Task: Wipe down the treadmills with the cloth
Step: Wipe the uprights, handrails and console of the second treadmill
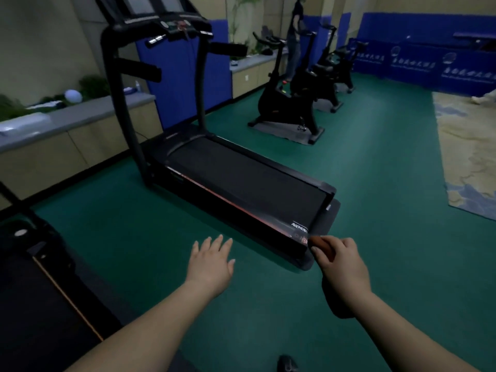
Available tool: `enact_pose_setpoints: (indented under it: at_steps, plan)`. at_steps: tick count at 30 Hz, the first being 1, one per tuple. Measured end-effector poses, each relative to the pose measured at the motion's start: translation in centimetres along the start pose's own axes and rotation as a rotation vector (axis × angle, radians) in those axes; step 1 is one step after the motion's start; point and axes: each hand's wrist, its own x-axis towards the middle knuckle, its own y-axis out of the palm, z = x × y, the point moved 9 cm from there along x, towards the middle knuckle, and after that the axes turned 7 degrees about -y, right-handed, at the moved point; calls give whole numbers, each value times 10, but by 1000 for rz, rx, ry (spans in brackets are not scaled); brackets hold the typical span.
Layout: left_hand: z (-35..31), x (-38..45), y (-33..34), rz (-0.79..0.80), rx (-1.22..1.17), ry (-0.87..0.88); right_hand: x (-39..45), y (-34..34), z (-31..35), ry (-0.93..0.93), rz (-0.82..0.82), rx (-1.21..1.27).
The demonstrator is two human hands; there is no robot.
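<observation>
Presently: cloth [323,248] pinched in right hand [342,260] at near rear corner of treadmill [241,178].
Treadmill's long axis runs from that corner away up-left to the console [171,24]. Right hand nearer; left hand [210,260] spread, holding nothing, over green floor [134,237]. Second treadmill [35,291] at left; exercise bikes [292,95] well beyond. Nothing blocks the side rail.

Dim, soft indoor light, dark vignetted corners, wide-angle bending at edges, slight motion blur throughout, muted colours
</observation>
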Motion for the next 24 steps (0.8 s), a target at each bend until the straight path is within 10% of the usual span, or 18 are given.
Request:
enact_pose_setpoints:
  at_steps: [24]
  plan:
    - [194,293,-69,-55,-102,-504,401,201,189,-362,227,123]
